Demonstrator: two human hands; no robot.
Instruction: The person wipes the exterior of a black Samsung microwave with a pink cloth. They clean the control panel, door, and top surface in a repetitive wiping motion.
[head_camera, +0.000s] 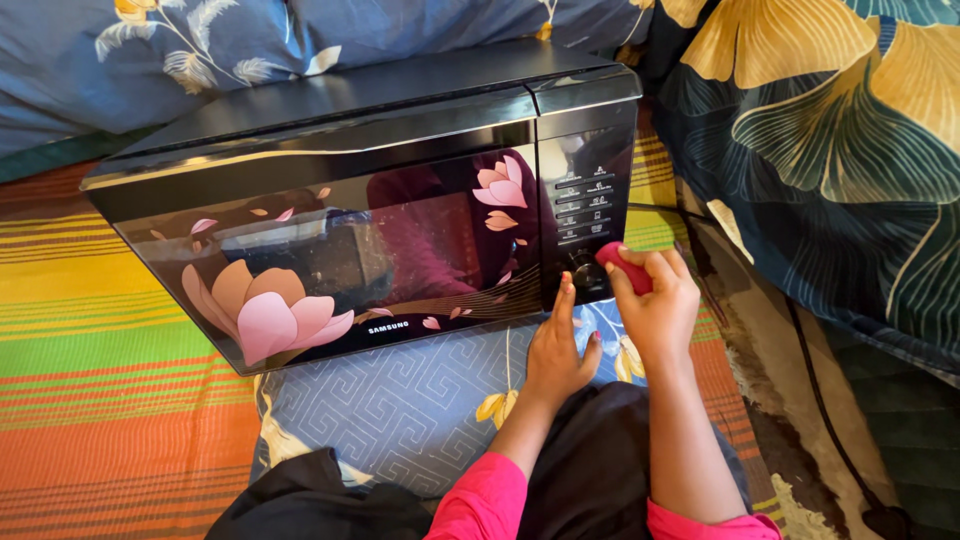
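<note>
A black microwave oven (330, 130) with pink flower patterns on its glass door sits on a grey-blue patterned cloth (400, 400). My right hand (655, 305) grips a small pink-red object (625, 266) and holds it against the round knob (588, 268) on the control panel (585, 205). My left hand (558, 350) rests with fingers apart against the door's lower right corner, one finger pointing up along the door edge. Pink sleeves cover my upper arms.
A striped orange, green and yellow mat (110, 370) lies under the oven. Blue floral cushions (200, 45) stand behind it, and a dark cushion with big yellow leaves (830, 130) is at the right. A black cable (820, 400) runs along the floor at right.
</note>
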